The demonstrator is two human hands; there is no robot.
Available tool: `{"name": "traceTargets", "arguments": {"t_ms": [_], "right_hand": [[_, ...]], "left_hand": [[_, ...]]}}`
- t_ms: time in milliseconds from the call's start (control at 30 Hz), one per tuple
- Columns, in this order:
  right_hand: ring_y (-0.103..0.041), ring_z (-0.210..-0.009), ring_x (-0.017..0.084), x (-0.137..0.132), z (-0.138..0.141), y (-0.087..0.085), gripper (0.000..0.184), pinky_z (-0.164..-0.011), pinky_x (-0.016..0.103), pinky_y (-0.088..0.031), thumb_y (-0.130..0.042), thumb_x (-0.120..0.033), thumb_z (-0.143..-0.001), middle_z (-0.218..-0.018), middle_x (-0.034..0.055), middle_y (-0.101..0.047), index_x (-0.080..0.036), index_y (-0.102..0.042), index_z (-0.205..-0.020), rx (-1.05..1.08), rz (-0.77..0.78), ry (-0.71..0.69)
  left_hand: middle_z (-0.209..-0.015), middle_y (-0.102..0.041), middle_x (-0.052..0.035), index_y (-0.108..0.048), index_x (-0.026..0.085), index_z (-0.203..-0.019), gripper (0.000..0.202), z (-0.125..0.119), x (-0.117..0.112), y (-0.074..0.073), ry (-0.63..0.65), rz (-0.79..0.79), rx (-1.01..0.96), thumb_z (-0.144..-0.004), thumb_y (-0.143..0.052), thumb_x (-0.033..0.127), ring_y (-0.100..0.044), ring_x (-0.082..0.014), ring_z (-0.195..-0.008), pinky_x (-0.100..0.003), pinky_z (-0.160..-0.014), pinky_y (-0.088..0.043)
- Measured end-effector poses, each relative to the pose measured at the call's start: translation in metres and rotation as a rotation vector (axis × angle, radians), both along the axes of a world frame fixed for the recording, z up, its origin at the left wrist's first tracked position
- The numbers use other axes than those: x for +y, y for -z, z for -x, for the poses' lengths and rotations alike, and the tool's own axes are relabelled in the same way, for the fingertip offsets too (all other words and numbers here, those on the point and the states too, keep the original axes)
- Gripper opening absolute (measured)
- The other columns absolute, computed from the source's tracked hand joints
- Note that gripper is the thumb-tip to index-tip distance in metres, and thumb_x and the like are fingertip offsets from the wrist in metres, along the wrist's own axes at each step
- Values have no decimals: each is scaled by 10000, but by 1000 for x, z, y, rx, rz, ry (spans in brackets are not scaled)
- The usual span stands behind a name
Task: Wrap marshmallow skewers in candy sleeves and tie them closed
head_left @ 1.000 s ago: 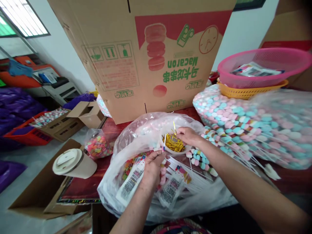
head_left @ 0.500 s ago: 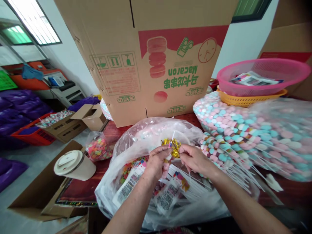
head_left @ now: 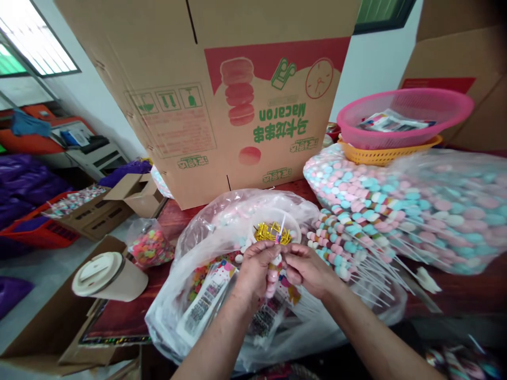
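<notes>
While the left hand (head_left: 255, 266) grips the slim candy skewer of pink and white rounds (head_left: 272, 284) near its top, the right hand (head_left: 311, 268) meets it with fingers curled in; what they pinch, if anything, I cannot tell. The skewer sits upright between both hands, its thin white stick (head_left: 282, 226) pointing up before the round white bowl (head_left: 296, 226) of shiny gold strips (head_left: 265, 232). Good handling likely means holding the top firmly and squeezing the sweets lightly, lest they dent.
</notes>
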State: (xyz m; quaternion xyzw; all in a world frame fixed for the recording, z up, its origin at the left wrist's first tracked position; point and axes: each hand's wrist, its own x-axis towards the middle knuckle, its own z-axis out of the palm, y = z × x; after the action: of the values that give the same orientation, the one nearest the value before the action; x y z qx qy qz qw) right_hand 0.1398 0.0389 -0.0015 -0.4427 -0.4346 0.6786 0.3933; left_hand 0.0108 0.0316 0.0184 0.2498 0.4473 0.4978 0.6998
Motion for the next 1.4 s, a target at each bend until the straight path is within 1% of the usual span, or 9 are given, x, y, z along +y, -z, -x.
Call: {"name": "traceTargets", "arguments": {"t_ms": [200, 300, 467, 633, 800, 967, 1033, 1200, 1400], "right_hand": [[-356, -462, 65, -11, -25, -18, 256, -424, 199, -254, -606, -422, -749, -540, -61, -446, -177, -542, -713, -230, -210, 152], [-383, -498, 81, -18, -23, -29, 235, -454, 208, -296, -544, -393, -787, -550, -53, -444, -187, -509, -678, -329, -340, 76], [-396, -476, 92, -16, -13, -25, 212, -454, 218, -313, -482, -360, -779, -513, -59, -425, -206, -453, -635, -418, -328, -2], [-356, -469, 90, -10, -14, -19, 209, -445, 216, -287, -491, -347, -727, -490, -64, -380, -213, -416, -585, -491, -330, -1], [-401, -509, 103, -16, -15, -19, 161, -473, 217, -330, -522, -354, -766, -556, -55, -446, -196, -528, -738, -479, -330, 25], [-547, -707, 136, -26, -27, -37, 211, -674, 244, -417, -484, -270, -867, -722, 8, -604, -185, -587, -704, -500, -728, -268], [-583, -743, 140, -25, -29, -43, 201, -703, 243, -435, -494, -274, -877, -757, 12, -640, -191, -611, -737, -436, -718, -387], [-508, -544, 112, -26, -14, -31, 289, -514, 214, -382, -494, -331, -867, -570, -24, -543, -200, -459, -612, -467, -509, -106], [-485, -607, 157, -29, -6, -30, 267, -574, 278, -342, -335, -185, -907, -658, 61, -566, -176, -543, -740, -1017, -1139, 146]], "left_hand": [[-429, -492, 65, -601, 154, -773, 384, 0, -1, 8, 6, -11, 68, -568, -771, 430, -349, -50, -273, -157, -278, -247], [-410, -453, 79, -597, 155, -737, 301, -7, -1, 10, 7, 6, 115, -586, -742, 371, -305, -32, -267, -146, -279, -199], [-422, -418, 84, -536, 167, -640, 181, -14, -10, 9, 91, -2, 169, -637, -653, 305, -285, -30, -265, -147, -264, -199], [-397, -410, 82, -479, 201, -667, 319, -8, -20, 11, 257, -60, 289, -759, -595, 484, -298, -62, -248, -171, -253, -211], [-395, -360, 85, -486, 167, -582, 449, -2, -21, 12, 144, -137, 246, -682, -696, 551, -265, -28, -293, -154, -301, -186], [-518, -588, -21, -601, 110, -636, 407, 12, -18, 10, 461, 29, -130, -498, -863, 387, -524, -100, -430, -210, -439, -420], [-592, -634, -44, -629, 105, -729, 446, 14, -18, 8, 518, 51, -225, -457, -888, 345, -587, -131, -492, -236, -490, -468], [-629, -636, 24, -558, 181, -994, 575, 7, -20, 4, 197, 0, -255, -519, -874, 252, -574, -99, -464, -194, -470, -456], [-649, -627, 46, -520, 209, -967, 539, -6, -29, -5, -119, -164, 15, -565, -853, 341, -570, -92, -523, -176, -498, -426]]}}
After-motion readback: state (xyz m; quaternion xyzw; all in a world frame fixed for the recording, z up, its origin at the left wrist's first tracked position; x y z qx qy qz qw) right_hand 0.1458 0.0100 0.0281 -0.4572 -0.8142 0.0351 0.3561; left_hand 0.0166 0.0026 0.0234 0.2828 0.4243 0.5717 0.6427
